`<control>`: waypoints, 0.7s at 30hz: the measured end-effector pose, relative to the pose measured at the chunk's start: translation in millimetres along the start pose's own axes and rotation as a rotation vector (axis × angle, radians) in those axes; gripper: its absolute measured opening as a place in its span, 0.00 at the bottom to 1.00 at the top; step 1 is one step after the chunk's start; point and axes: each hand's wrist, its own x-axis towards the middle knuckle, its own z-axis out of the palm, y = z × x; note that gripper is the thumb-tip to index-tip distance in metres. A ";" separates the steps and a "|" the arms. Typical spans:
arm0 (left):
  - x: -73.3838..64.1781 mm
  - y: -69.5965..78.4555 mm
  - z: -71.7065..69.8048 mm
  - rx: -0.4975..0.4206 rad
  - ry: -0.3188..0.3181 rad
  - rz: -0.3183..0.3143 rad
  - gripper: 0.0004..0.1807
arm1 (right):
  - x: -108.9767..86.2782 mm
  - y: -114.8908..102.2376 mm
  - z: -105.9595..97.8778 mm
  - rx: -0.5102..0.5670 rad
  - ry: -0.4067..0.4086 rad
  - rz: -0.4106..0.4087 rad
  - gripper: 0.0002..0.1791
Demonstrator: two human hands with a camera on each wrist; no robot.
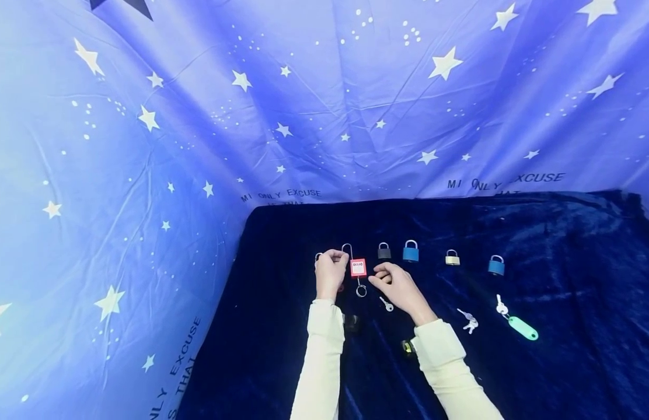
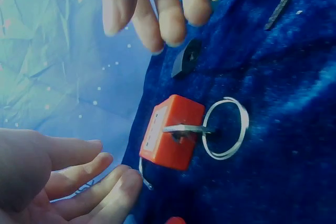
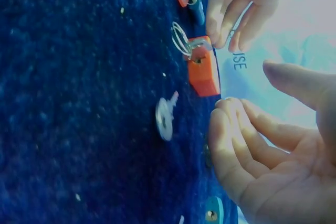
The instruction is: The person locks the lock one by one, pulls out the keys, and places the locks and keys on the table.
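Note:
A red padlock (image 1: 358,267) with a white label lies on the dark blue cloth between both hands, its shackle (image 1: 347,249) raised. A key (image 2: 184,128) on a wire ring (image 2: 245,129) stands at its keyhole end. My left hand (image 1: 331,271) is at the padlock's left, with loosely bent fingers near the shackle in the left wrist view and nothing seen gripped. On the other side, my right hand (image 1: 400,286) hovers with relaxed fingers and the thumb (image 3: 291,80) apart. Just below that hand lies a loose key (image 1: 387,304).
A dark padlock (image 1: 384,251), a blue padlock (image 1: 411,252), a brass padlock (image 1: 452,258) and another blue padlock (image 1: 496,266) line up to the right. Below them lie a bunch of keys (image 1: 468,320) and a key with a green tag (image 1: 523,328). Starry fabric (image 1: 324,116) hangs behind.

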 end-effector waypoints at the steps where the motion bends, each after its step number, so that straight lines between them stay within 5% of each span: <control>1: -1.2 -0.6 0.1 -0.011 -0.008 -0.006 0.06 | 0.7 -0.1 0.9 0.000 -0.003 0.001 0.17; 21: -14.0 -6.8 13.3 0.072 -0.041 0.019 0.08 | 10.4 0.4 28.8 -0.064 -0.014 0.025 0.18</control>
